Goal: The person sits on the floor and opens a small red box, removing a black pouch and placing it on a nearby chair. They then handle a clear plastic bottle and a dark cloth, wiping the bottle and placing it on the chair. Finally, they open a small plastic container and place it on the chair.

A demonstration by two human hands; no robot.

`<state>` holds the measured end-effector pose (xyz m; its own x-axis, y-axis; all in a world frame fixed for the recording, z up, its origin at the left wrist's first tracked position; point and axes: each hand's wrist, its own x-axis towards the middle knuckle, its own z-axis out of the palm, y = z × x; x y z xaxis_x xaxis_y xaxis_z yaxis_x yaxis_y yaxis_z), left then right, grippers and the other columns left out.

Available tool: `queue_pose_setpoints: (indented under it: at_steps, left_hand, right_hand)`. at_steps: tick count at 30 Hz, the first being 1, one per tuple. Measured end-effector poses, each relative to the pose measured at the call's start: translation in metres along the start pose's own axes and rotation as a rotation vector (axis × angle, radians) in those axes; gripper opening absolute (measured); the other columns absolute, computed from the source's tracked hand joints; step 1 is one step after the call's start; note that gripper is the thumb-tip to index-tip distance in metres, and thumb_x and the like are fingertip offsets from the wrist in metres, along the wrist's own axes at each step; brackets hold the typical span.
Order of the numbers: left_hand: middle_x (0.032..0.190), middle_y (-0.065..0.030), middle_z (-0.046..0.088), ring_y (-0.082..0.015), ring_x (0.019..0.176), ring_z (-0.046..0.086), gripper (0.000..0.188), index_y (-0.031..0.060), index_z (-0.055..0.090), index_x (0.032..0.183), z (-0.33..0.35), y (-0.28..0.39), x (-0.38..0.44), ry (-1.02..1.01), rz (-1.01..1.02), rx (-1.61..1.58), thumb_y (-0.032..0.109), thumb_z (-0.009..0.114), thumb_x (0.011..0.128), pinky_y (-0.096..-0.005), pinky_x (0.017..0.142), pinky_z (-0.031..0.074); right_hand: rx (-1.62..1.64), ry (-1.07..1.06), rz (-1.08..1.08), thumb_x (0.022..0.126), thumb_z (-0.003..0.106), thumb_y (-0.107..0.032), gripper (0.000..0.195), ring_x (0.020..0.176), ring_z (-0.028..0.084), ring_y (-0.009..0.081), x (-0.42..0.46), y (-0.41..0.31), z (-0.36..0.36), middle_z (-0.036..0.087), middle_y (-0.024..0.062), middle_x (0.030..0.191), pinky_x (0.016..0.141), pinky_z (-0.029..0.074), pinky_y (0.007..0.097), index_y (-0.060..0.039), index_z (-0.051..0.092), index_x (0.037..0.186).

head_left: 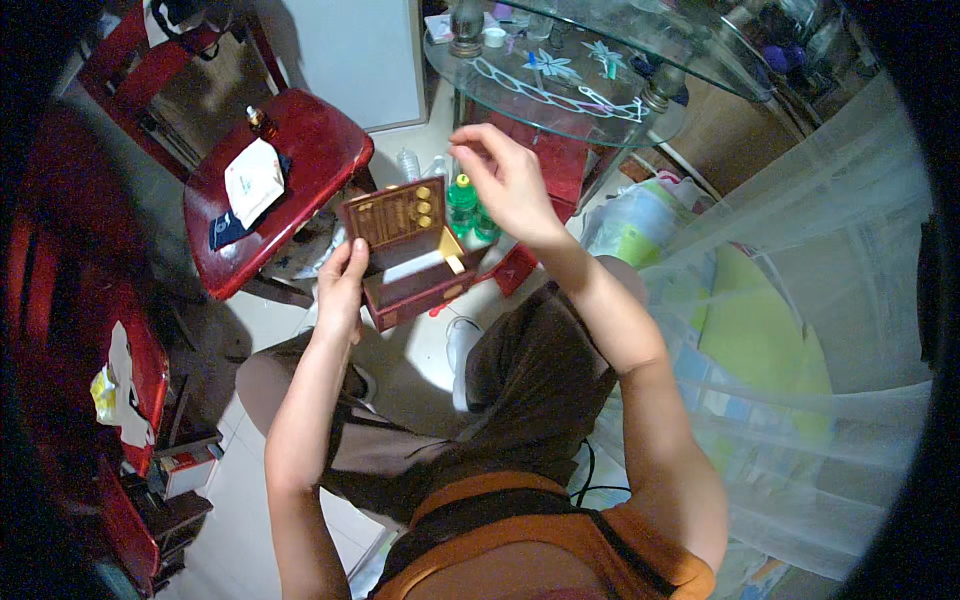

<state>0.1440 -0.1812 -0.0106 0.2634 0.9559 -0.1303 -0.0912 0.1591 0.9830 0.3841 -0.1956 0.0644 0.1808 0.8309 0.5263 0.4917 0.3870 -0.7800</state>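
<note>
My left hand [343, 286] grips the left side of a dark red box [420, 298], thumb near the edge of its raised lid. The lid [397, 214] stands open, its brown inner face bearing gold print and several round gold marks. Inside the box I see a white piece [412, 266] and a yellow-gold inner part [450, 244]. Above and to the right of the box, my right hand [506, 176] is raised clear of it, fingers bent and thumb near the index fingertip. Whether anything small is between those fingertips cannot be told.
Beyond the box, green bottles [463, 202] and clear plastic bottles [409, 163] stand on the floor. A red wooden chair [322, 142] holds a white packet [255, 184] and a small brown bottle [259, 120]. A glass table [525, 112] is ahead; a sheer curtain [787, 300] hangs right.
</note>
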Motion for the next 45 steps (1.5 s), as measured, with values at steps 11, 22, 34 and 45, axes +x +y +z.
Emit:
queue_pose_setpoints:
  at_steps: [11,22,34,45]
  left_hand:
    - [0.093,-0.006,0.056,-0.0151,0.086,0.05,0.024,-0.0033,0.057,0.105,0.023,0.025,0.004,0.305,0.529,0.494,0.017,0.047,0.097,-0.0258,0.08,0.039]
    - [0.096,-0.0115,0.059,-0.0214,0.091,0.056,0.023,-0.0049,0.06,0.103,0.021,0.01,0.022,0.195,0.548,0.632,0.014,0.05,0.094,-0.0303,0.083,0.042]
    - [0.096,-0.0099,0.058,-0.0194,0.089,0.054,0.023,-0.0051,0.06,0.103,0.029,-0.009,0.062,0.146,0.541,0.569,0.014,0.051,0.094,-0.0286,0.082,0.041]
    - [0.098,-0.0114,0.058,-0.0212,0.092,0.055,0.021,-0.0043,0.06,0.104,0.035,-0.029,0.063,0.139,0.501,0.509,0.012,0.051,0.094,-0.0293,0.084,0.043]
  right_hand:
    - [-0.725,0.44,0.193,0.079,0.065,-0.028,0.022,0.076,0.066,0.0313,0.077,0.184,-0.207,0.067,0.0158,0.078,0.07,0.051,0.0391,-0.0084,0.069,0.088]
    - [-1.146,0.302,0.555,0.075,0.073,-0.036,0.043,0.098,0.062,0.038,0.194,0.239,-0.192,0.065,0.0208,0.103,0.084,0.049,0.0458,-0.0039,0.065,0.102]
    - [-0.932,0.114,0.381,0.073,0.068,-0.013,0.014,0.062,0.054,0.0121,0.207,0.305,-0.246,0.057,0.003,0.067,0.059,0.043,0.0286,-0.0039,0.058,0.076]
    - [-0.043,-0.557,0.149,0.074,0.067,-0.003,0.014,0.076,0.065,0.0176,0.069,0.09,-0.106,0.068,0.008,0.084,0.073,0.052,0.0304,-0.0022,0.064,0.088]
